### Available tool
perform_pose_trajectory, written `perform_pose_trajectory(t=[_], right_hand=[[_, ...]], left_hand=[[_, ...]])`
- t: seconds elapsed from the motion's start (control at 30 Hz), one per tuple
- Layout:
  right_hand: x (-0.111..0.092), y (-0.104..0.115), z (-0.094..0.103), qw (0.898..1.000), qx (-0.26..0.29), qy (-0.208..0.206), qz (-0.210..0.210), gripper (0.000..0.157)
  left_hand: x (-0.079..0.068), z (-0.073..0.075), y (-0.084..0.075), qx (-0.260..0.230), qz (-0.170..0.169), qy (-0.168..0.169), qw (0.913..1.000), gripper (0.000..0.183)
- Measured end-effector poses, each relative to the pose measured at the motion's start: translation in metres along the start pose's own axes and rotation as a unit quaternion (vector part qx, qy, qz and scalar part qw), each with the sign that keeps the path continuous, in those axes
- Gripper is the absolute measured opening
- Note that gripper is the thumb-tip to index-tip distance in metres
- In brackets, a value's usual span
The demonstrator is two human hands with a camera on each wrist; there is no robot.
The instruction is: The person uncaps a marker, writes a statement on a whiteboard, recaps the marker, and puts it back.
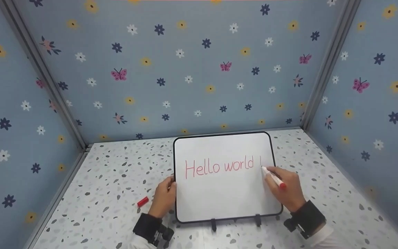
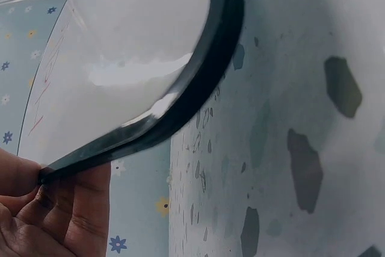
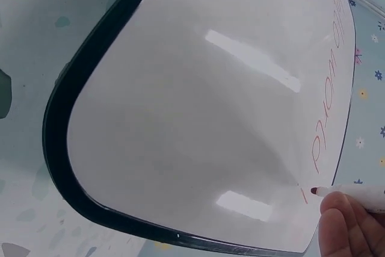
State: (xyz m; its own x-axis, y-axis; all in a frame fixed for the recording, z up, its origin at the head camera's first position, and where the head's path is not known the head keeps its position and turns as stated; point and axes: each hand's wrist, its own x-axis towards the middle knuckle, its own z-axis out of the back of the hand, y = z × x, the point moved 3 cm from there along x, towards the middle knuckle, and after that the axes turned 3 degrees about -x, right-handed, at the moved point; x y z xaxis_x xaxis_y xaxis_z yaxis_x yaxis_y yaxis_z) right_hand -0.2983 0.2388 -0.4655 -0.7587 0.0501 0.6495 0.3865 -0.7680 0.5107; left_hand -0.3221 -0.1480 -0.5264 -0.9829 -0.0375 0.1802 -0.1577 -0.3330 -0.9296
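Note:
A black-framed whiteboard (image 1: 226, 197) stands propped up on the table, with "Hello world" (image 1: 219, 167) in red and a single upright stroke (image 1: 260, 161) after it. My left hand (image 1: 164, 197) grips its left edge; in the left wrist view the thumb and fingers pinch the frame (image 2: 114, 148). At the right side, my right hand (image 1: 288, 188) holds a white marker (image 1: 274, 177) with a red end. Its uncapped red tip (image 3: 315, 191) is just beside the short stroke in the right wrist view; whether it touches the board I cannot tell.
A red marker cap (image 1: 143, 202) lies on the speckled table (image 1: 116, 180), left of my left hand. Two dark feet (image 1: 214, 224) jut out under the board. Flower-patterned panels (image 1: 192, 69) enclose the table at the back and both sides.

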Motion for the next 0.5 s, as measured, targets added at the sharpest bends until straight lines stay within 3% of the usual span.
perform_pose_trajectory(t=[0.23,0.5], right_hand=[[-0.004,0.002,0.001,1.000,0.009,-0.018,0.017,0.022],[-0.013,0.006,-0.002,0.999,0.047,-0.002,0.015,0.018]], left_hand=[[0.000,0.001,0.000,0.001,0.007,0.008,0.9999,0.037],[0.000,0.002,0.000,-0.002,0.005,0.018,0.9998,0.037]])
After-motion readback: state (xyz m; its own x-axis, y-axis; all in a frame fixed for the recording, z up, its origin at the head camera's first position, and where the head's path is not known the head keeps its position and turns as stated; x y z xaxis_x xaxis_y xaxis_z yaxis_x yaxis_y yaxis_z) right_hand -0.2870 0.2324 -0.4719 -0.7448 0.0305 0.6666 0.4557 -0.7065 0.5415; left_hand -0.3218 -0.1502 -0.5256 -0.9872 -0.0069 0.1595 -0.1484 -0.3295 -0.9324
